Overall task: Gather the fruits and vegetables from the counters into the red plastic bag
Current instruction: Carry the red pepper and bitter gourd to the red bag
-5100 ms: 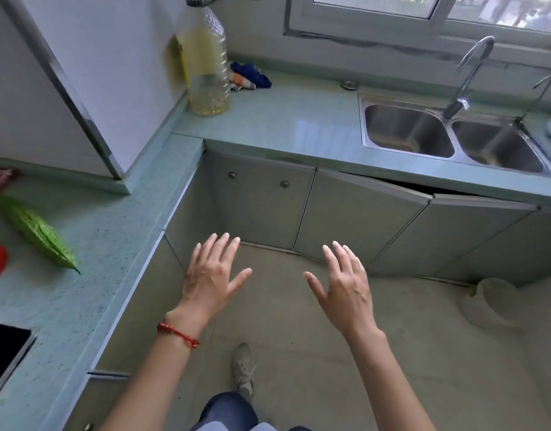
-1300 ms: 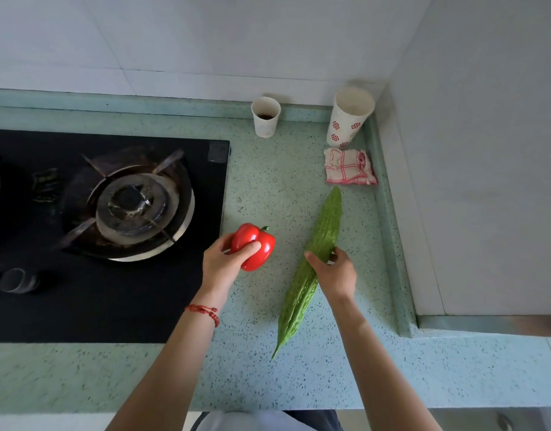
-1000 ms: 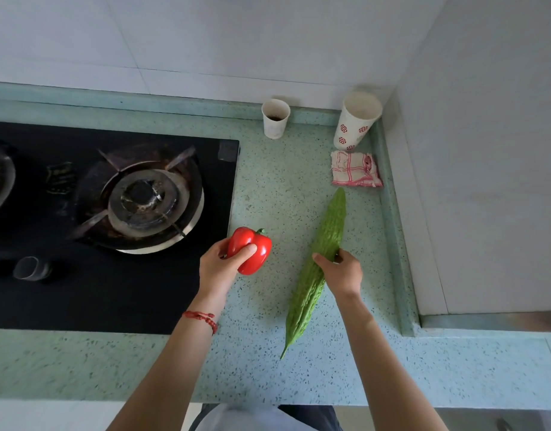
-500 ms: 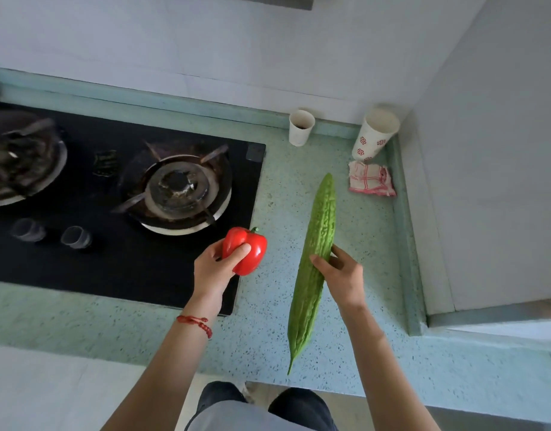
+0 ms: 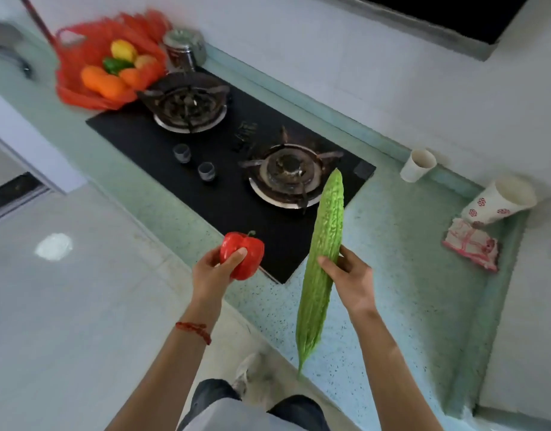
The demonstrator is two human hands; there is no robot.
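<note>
The left hand [image 5: 213, 272] grips a red pepper [image 5: 242, 255]; the right hand [image 5: 350, 276] grips a bitter gourd [image 5: 322, 265].

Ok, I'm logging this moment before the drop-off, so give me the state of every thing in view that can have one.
red pepper: held up in the left hand
bitter gourd: held off the counter by the right hand, tip down
red plastic bag: open on the counter, produce inside
burners: no flame visible
small paper cup: upright
patterned paper cup: upright, beside the folded cloth
</note>
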